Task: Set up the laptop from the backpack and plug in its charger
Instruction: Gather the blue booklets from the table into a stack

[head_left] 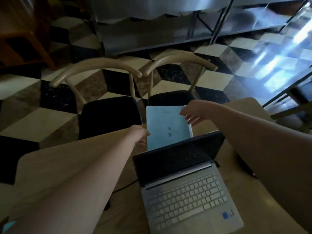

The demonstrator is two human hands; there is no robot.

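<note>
Both arms reach forward over a pale wooden table (pixel 55 168), past the open laptop (pixel 189 188). The laptop sits on the table on the near right, lid up, screen dark, silver keyboard facing the person. Behind its lid a light blue booklet (pixel 166 127) is held up, tilted, its far edge out over the table's far edge. The left hand (pixel 139 135) meets the booklet at its left edge, low down; fingers curl toward the paper and seem to grip it, though the fingertips are hidden behind the hand, so the exact hold cannot be told. The right hand (pixel 191 114) is at the booklet's upper right corner; thumb on the front face, fingers loosely spread behind the right edge, pinching the corner between them. A white strip, perhaps the page block, shows along the booklet's right side under that hand. A thin dark cable (pixel 125 185) runs across the table from the laptop's left side toward the near left. A dark object (pixel 244 166) lies on the table right of the laptop, mostly hidden by the right forearm. Beyond the table stand two chairs (pixel 109 114) with curved wooden backs and black seats, side by side on a checkered floor (pixel 33 119). Frame is blurred and dim.
</note>
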